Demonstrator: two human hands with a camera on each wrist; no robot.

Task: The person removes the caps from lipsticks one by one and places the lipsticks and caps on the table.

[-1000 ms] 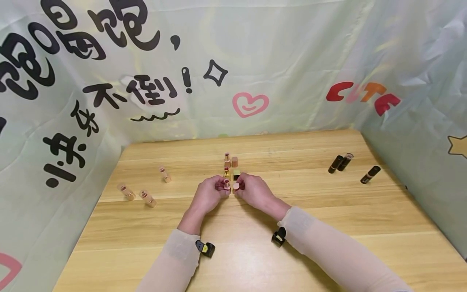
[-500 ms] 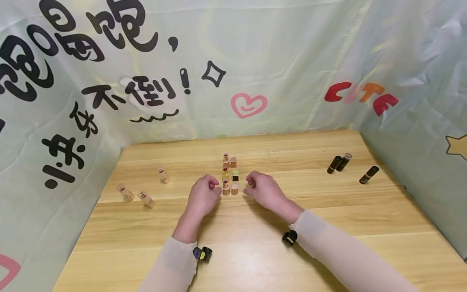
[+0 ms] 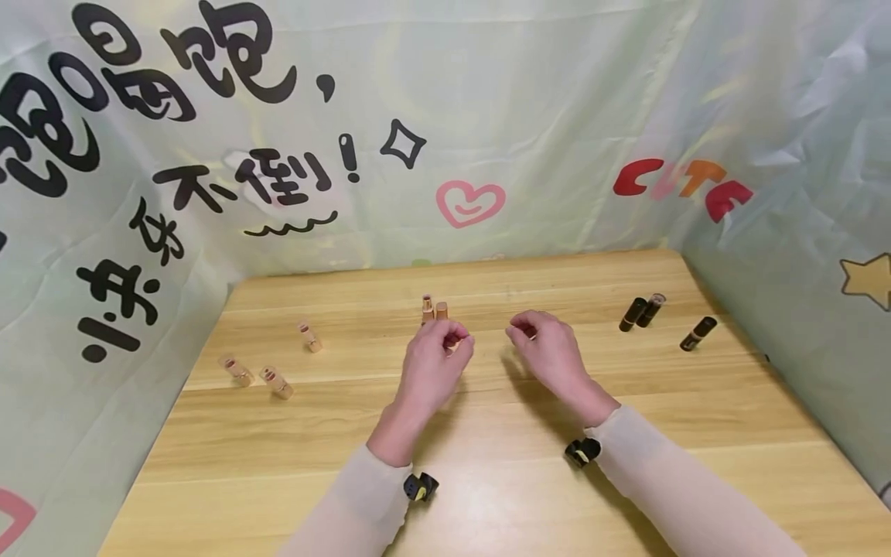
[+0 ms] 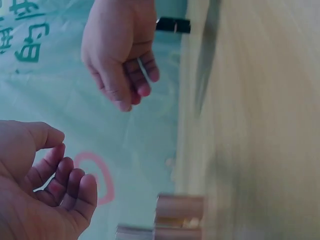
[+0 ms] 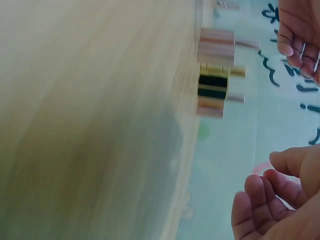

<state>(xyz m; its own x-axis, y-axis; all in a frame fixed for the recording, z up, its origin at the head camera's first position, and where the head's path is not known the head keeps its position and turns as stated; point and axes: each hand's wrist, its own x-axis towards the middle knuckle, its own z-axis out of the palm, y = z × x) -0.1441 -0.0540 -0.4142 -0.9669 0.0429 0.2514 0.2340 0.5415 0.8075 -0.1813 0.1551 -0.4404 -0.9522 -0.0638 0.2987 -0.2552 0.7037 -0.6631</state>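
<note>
My left hand (image 3: 436, 363) hovers above the middle of the table, fingers loosely curled and holding nothing. In the head view it covers the nearer part of a group of uncapped lipsticks and their caps. Behind it show the far rose-gold lipstick (image 3: 428, 311) and its cap (image 3: 442, 311), both upright. The right wrist view reveals more of the group: a black-and-gold cap (image 5: 213, 86) between pinkish pieces, with raised lipstick bullets sticking up. Off to the right, my right hand (image 3: 550, 348) is also raised, its loosely bent fingers empty and apart from the lipsticks.
Several pale pink lipsticks with clear caps, one of them here (image 3: 277, 383), stand on the left of the wooden table (image 3: 487, 495). Black lipstick tubes (image 3: 698, 333) stand at the right. A printed cloth (image 3: 557, 116) walls the back and sides.
Both hands have let go of the nearest lipstick and cap, which stayed standing. They parted, then the left hand rose and shifted right over the group while the right hand moved further right.
</note>
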